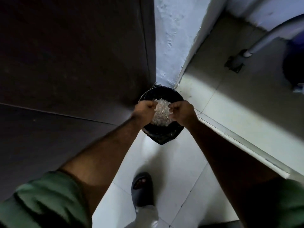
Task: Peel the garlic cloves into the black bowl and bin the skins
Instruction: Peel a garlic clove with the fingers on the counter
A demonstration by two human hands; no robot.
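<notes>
Head view looks straight down at two bare arms reaching out over a black bin [162,135] on the pale floor [181,170]. It is lined with a black bag and stands in the corner where a dark door [74,55] meets a white wall [171,38].

Left hand [144,110] and right hand [181,113] are both above the bin's mouth, close together with a small gap between them. Both hands have their fingers curled in. They seem to pinch bits of garlic skin, but the picture is dim and blurry, so I cannot be sure.

A pale heap of skins [161,112] lies inside the bin, right under the hands and showing between them. So the skins only need to fall straight down, and both hands are about as near.

No black bowl and no garlic cloves can be seen. One foot in a dark sandal [142,188] stands on the floor below.
</notes>
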